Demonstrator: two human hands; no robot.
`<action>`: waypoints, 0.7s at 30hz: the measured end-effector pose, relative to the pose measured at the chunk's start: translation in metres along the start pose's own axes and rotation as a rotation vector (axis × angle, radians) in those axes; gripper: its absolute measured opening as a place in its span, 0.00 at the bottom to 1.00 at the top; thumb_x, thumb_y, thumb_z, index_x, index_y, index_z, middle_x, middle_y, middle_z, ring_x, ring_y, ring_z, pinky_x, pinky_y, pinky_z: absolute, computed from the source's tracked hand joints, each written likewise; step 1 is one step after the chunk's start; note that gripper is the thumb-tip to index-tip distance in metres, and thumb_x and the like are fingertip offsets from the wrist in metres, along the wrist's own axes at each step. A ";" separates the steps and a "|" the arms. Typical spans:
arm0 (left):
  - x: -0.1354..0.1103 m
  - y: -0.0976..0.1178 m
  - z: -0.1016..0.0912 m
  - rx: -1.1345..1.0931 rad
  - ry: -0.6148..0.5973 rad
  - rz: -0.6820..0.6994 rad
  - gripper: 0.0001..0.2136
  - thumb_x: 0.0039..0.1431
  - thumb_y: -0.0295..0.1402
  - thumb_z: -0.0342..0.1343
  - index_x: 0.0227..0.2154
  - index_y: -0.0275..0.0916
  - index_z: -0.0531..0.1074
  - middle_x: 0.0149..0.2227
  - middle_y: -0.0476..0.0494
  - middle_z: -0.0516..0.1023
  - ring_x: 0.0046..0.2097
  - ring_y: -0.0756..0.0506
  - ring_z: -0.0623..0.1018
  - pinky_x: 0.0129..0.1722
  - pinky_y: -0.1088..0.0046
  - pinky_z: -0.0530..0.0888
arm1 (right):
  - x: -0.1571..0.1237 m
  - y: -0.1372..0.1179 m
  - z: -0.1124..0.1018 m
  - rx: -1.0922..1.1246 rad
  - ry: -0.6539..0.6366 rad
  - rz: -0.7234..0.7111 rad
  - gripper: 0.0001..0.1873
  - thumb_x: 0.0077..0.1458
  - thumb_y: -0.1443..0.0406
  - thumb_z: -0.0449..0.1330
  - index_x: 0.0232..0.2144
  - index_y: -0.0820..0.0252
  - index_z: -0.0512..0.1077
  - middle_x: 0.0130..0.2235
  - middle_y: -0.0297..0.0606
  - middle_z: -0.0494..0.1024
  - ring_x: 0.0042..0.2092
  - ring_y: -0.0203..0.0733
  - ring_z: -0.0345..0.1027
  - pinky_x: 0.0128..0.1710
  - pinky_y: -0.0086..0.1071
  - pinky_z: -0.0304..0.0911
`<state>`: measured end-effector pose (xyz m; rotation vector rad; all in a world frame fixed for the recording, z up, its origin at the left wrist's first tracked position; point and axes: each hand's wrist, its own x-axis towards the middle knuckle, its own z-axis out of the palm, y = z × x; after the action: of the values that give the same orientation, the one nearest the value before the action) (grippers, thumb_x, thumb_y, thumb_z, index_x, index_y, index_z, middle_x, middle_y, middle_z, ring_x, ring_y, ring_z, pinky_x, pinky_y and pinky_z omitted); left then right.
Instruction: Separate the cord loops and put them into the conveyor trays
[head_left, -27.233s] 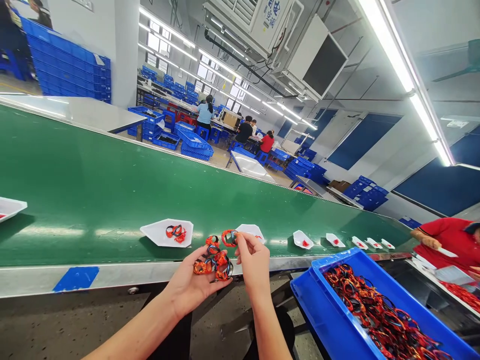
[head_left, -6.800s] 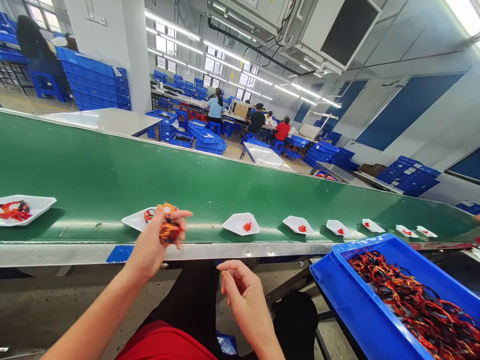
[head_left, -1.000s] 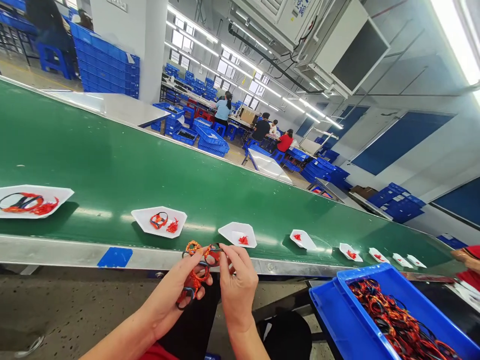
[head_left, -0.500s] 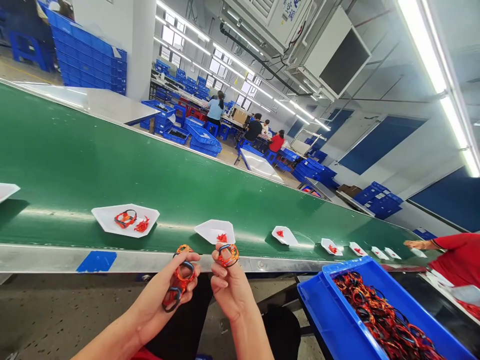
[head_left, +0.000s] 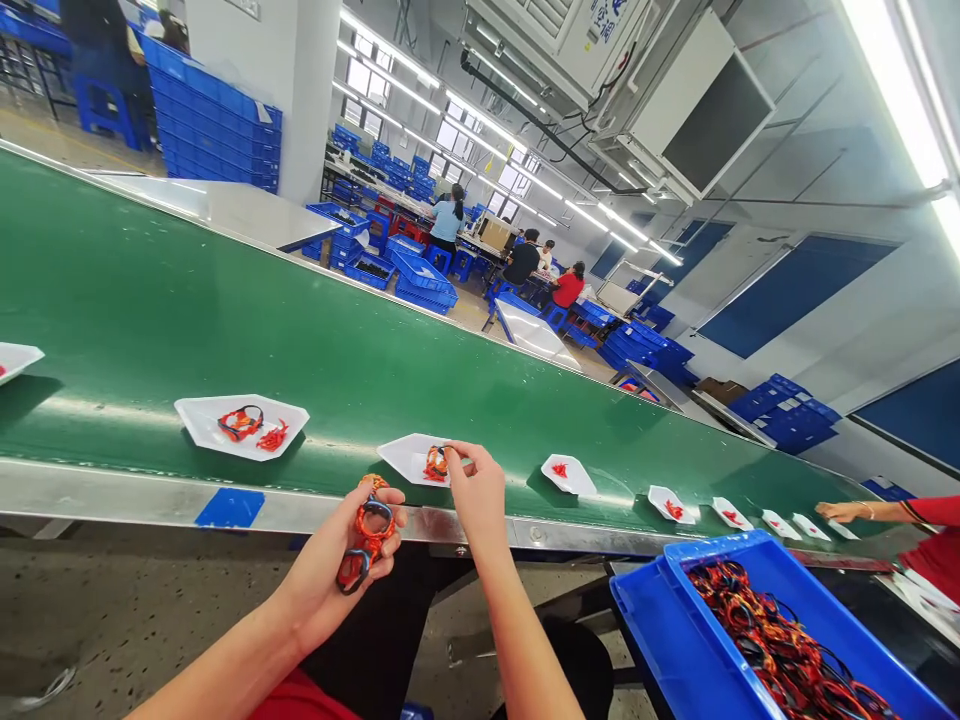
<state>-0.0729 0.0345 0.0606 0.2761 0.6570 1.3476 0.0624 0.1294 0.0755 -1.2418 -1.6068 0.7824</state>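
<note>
Your right hand point(head_left: 478, 492) has moved out over the belt since the earlier frame: its fingertips point(head_left: 453, 452) seem to pinch an orange-and-black cord loop point(head_left: 436, 464), setting it on a white paper tray point(head_left: 399, 452) on the green conveyor belt point(head_left: 187, 300). Your left hand point(head_left: 322, 570) curls closed around a bundle of cord loops point(head_left: 370, 535), keeping them gathered off the belt.
</note>
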 end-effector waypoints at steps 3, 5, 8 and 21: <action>0.001 0.000 -0.001 0.043 0.021 0.033 0.13 0.57 0.43 0.50 0.33 0.37 0.69 0.27 0.48 0.69 0.22 0.54 0.64 0.17 0.79 0.59 | -0.007 -0.015 -0.002 -0.090 -0.026 -0.087 0.12 0.51 0.63 0.58 0.39 0.57 0.75 0.35 0.36 0.73 0.27 0.33 0.62 0.32 0.29 0.60; 0.001 -0.001 0.000 0.088 0.047 0.054 0.14 0.56 0.45 0.50 0.33 0.38 0.69 0.27 0.49 0.69 0.22 0.54 0.64 0.18 0.79 0.60 | -0.024 -0.027 -0.003 -0.112 -0.116 -0.108 0.11 0.54 0.63 0.56 0.38 0.57 0.75 0.34 0.35 0.74 0.27 0.33 0.62 0.30 0.28 0.60; 0.000 -0.003 0.002 0.171 0.115 0.060 0.15 0.56 0.47 0.50 0.32 0.38 0.68 0.24 0.51 0.68 0.22 0.54 0.64 0.19 0.79 0.61 | -0.052 -0.039 -0.001 -0.090 -0.309 -0.124 0.09 0.52 0.63 0.57 0.35 0.57 0.75 0.28 0.33 0.73 0.26 0.33 0.59 0.27 0.26 0.57; -0.006 -0.009 -0.001 0.227 -0.089 -0.048 0.12 0.56 0.42 0.51 0.36 0.39 0.70 0.29 0.49 0.70 0.24 0.54 0.64 0.21 0.78 0.58 | -0.071 -0.009 -0.009 1.019 -0.368 0.686 0.12 0.48 0.61 0.65 0.28 0.66 0.69 0.21 0.25 0.59 0.18 0.21 0.40 0.13 0.16 0.36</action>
<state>-0.0664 0.0263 0.0562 0.4971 0.7376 1.2083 0.0717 0.0581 0.0663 -0.8583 -0.7366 2.0287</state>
